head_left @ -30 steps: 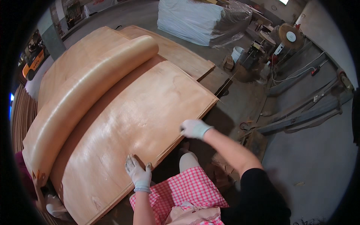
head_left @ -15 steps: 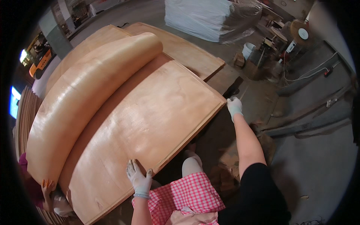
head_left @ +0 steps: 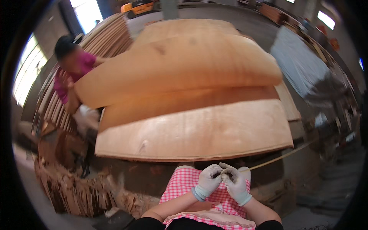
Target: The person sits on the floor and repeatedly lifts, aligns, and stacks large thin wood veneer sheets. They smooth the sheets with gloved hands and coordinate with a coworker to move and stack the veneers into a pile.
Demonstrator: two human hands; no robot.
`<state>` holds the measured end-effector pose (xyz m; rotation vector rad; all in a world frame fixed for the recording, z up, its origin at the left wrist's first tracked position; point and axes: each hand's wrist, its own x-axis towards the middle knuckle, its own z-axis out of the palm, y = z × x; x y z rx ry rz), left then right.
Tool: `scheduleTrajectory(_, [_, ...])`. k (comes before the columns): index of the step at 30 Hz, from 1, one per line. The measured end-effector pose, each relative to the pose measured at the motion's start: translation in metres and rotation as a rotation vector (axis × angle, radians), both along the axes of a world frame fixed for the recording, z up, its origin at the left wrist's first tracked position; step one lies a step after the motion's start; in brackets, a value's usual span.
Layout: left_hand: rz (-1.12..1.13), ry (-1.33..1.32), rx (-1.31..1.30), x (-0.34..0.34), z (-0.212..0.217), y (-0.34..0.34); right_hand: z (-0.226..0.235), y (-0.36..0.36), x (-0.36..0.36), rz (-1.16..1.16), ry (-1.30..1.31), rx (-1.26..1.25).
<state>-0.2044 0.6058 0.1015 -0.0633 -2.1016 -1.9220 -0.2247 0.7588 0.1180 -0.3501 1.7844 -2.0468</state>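
Note:
My left hand (head_left: 209, 179) and my right hand (head_left: 235, 184), both in pale gloves, meet fingertip to fingertip over my pink checked apron (head_left: 184, 188). Their fingers are curled and pinch the end of a thin pale strip (head_left: 281, 156) that runs off to the right. Just beyond them is the near edge of a wide stack of veneer sheets (head_left: 199, 134). On top of the stack lies a big bowed veneer sheet (head_left: 180, 65).
A person in a pink shirt (head_left: 71, 73) leans at the stack's far left corner. Torn veneer scraps (head_left: 73, 188) are heaped on the floor at the lower left. A pale wrapped pile (head_left: 303, 61) stands to the right, with upright sheets (head_left: 107, 32) behind.
Both hands have left the veneer sheet's edge and come together in front of my apron. The view has swung round, bringing the person in pink into sight.

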Motion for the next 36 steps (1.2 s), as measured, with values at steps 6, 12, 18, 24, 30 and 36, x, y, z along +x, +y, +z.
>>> scheduleTrajectory(6, [0.682,-0.108,0.407,0.049,-0.012,-0.184,0.033,0.002,-0.046,0.132,0.301,0.718])
scheduleTrajectory(12, [1.33,0.009,0.216,0.185,-0.068,-0.407,0.04,0.059,-0.079,0.268,0.193,0.934])
scheduleTrajectory(18, [1.476,-0.065,0.18,0.206,-0.087,-0.455,0.058,0.044,-0.083,0.327,0.19,1.037])
scheduleTrajectory(24, [1.478,-0.275,0.001,0.183,-0.102,-0.514,0.046,-0.004,-0.089,0.295,0.255,1.045])
scheduleTrajectory(30, [1.441,-0.536,-0.215,0.175,-0.104,-0.577,0.03,-0.042,-0.103,0.346,0.246,1.009])
scheduleTrajectory(36, [1.288,-0.719,-0.376,0.177,-0.123,-0.6,0.011,-0.078,-0.116,0.441,0.263,1.198])
